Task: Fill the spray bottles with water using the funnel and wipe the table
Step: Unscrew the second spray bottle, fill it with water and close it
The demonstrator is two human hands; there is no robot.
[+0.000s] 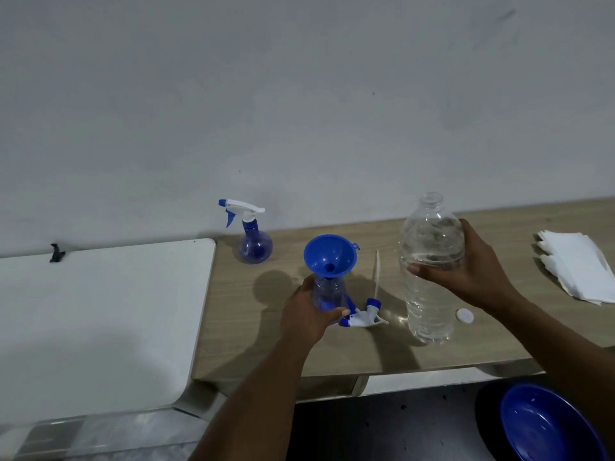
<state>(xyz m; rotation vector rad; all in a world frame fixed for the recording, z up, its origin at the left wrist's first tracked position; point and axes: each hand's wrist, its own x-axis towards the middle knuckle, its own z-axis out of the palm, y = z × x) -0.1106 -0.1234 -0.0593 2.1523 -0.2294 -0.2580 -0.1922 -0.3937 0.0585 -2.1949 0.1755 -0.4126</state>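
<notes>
Wooden desk (299,354) against a pale wall; a white tabletop (100,327) adjoins it at left. Blue bowl (545,427) sits below the desk's near edge. Uncapped water bottle (429,304), upright right of centre, is gripped at mid-height by the right hand (472,271), fingers (426,271) curled round it. Paper napkins (579,267) lie stacked at far right. Assembled spray bottle (254,241) stands near the wall. Open spray bottle (327,294), at centre, is clasped by the left hand (306,314), fingers wrapped round its body, with the blue funnel (329,257) seated in its neck. Detached trigger head (362,316) lies just beside it; white cap (465,316) lies near the water bottle's base.
</notes>
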